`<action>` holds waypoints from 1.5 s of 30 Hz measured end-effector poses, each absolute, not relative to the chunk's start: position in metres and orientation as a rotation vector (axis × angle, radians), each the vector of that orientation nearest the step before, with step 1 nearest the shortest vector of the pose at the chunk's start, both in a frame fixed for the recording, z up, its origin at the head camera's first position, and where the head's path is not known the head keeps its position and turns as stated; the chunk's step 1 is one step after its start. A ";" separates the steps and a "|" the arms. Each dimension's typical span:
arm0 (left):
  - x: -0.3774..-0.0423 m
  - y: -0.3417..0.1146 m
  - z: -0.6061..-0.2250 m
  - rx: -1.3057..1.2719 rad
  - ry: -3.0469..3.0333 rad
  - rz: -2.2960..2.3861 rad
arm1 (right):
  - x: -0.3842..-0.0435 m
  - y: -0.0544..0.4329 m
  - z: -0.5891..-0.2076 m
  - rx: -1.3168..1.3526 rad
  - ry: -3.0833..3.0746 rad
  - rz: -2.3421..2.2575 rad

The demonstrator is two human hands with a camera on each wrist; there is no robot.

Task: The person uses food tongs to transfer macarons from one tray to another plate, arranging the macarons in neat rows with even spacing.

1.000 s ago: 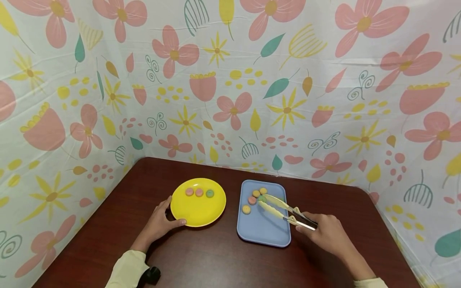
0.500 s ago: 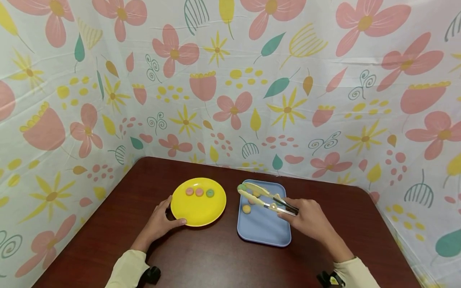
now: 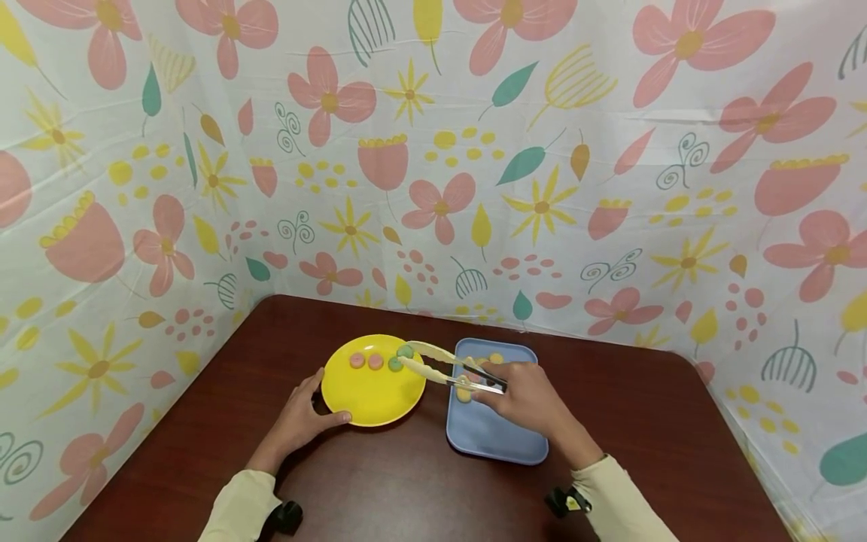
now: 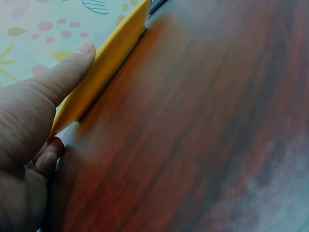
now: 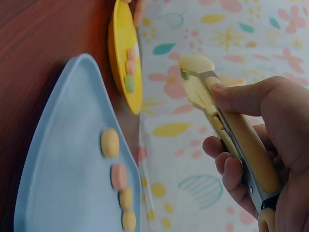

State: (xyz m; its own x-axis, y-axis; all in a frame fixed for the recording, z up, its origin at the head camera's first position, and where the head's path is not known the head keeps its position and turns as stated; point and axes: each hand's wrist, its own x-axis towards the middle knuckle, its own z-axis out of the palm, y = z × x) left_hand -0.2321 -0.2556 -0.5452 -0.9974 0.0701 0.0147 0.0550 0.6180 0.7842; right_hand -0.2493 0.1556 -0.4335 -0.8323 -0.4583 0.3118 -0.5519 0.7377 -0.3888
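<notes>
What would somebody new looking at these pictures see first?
Probably the white sheet with pink flowers and teal leaves, filling the background behind the dark reddish-brown table. Next might come the bright yellow round plate on the table, with the left hand gripping its edge. Then the long cream-tipped metal tongs in the right hand, holding a small round green piece, seen over the plate's right side.
</notes>
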 end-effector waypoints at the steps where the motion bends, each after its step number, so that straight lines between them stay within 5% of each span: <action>1: -0.232 -0.255 -0.545 0.111 2.810 1.360 | -0.250 0.151 -0.435 0.823 -2.728 0.696; 22: -0.234 -0.256 -0.544 0.105 2.829 1.343 | -0.271 0.078 -0.464 0.949 -2.784 0.692; 45: -0.236 -0.257 -0.548 0.090 2.796 1.359 | -0.276 0.058 -0.486 0.973 -2.805 0.548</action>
